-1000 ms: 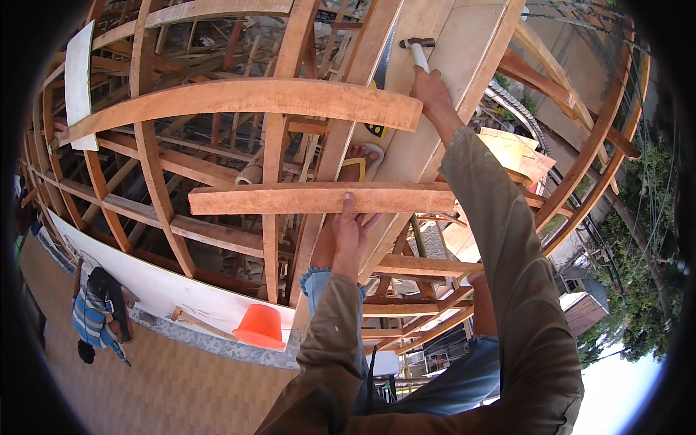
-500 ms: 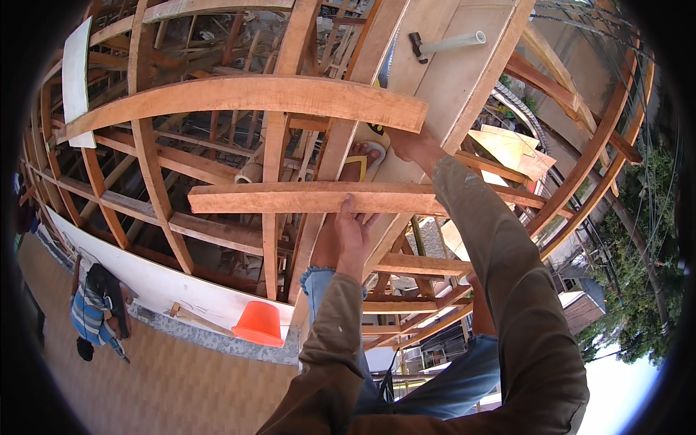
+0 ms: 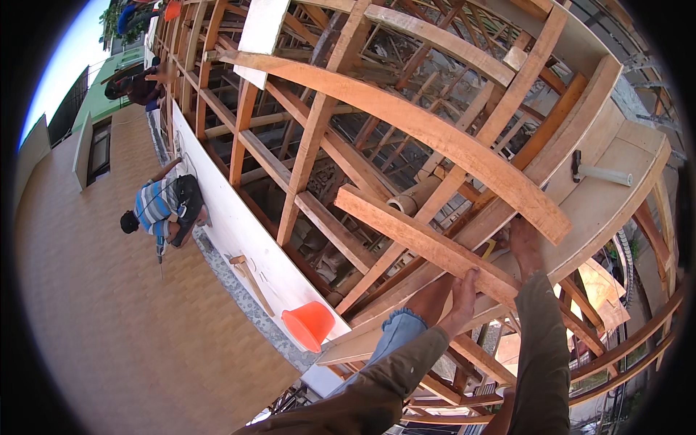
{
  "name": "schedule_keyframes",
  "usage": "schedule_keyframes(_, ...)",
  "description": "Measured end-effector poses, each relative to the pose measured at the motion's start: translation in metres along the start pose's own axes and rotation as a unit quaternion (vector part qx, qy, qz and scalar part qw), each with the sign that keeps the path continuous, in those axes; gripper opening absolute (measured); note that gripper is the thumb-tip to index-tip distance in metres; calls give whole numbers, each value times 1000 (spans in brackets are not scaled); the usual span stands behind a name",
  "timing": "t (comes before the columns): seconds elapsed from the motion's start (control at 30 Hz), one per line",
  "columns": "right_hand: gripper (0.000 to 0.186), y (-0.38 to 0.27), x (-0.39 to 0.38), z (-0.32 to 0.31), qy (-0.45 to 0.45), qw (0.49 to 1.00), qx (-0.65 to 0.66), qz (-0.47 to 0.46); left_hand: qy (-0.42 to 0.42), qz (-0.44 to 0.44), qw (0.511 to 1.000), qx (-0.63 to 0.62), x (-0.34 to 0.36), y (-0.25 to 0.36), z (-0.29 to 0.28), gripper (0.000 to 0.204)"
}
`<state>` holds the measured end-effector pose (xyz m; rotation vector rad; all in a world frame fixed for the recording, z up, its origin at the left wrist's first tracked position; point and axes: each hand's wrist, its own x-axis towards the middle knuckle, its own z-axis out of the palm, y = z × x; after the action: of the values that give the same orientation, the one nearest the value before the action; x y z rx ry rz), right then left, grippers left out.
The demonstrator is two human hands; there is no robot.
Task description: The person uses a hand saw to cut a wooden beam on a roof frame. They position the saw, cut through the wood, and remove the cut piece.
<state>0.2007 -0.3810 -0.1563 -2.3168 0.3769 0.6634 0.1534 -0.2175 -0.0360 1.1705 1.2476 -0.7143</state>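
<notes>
My left hand [image 3: 460, 299] grips the lower edge of a short reddish-brown wooden beam [image 3: 417, 232], thumb against its near side and fingers partly hidden behind it. Beyond lies a longer, similar beam [image 3: 406, 119], its far left end across the frame by a white board and its near right end over the plank ledge. My right hand [image 3: 525, 243] is bent in close under that right end; its fingers are hidden, so any hold is unclear. A yellow strap or handle [image 3: 491, 249], partly covered, shows between the two beams beside my right hand.
A hammer [image 3: 594, 172] with a pale handle lies on the ledge at right. An orange bucket [image 3: 307, 326] and another hammer [image 3: 250, 283] are by the white panel. A person in a striped shirt [image 3: 156, 206] holds a drill below left. Open wooden framing [image 3: 319, 138] spans the middle.
The view has swung left, bringing more of the floor and another person into sight. The short beam remains in my left hand; my right hand stays by the long beam's end.
</notes>
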Motion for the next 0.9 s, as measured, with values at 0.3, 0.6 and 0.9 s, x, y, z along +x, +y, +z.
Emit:
schedule_keyframes(0.3, 35, -36, -110, -115, 31, 997, -59, -45, 119, 156, 946, 258, -5, 36, -44, 80)
schedule_keyframes(0.6, 57, -38, -241, -175, 40, 998, 20, 44, -48, 448, 424, 786, -32, 92, -25, 91)
schedule_keyframes(0.9, 59, -73, -379, -146, 211, 941, 235, 119, -289, 384, 215, 850, -24, 87, 43, 100)
